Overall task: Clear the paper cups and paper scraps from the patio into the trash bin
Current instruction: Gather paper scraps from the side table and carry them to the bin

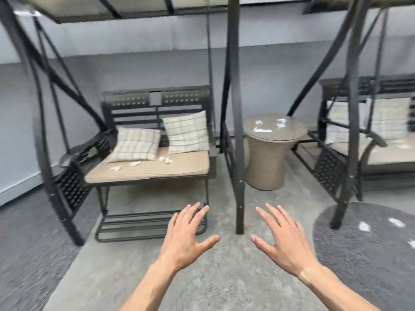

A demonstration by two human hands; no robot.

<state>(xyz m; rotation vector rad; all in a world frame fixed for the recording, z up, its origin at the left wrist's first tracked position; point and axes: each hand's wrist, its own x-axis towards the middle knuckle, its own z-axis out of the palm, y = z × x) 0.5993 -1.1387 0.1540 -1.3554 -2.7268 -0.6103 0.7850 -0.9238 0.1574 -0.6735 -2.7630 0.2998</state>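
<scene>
Both hands, left (187, 234) and right (284, 237), hover spread wide and empty low in the frame, so collecting has not begun; next comes reaching the paper scraps (134, 163) on the swing cushion (179, 167) at centre left, others lying on the desk (275, 133).

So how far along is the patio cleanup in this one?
Nothing looks done. The left hand and right hand are open and hold nothing. Paper scraps lie on the swing seat cushion, the round wicker table, the dark round rug and possibly the right swing seat, which is blurred. No paper cups or trash bin are in view.
</scene>
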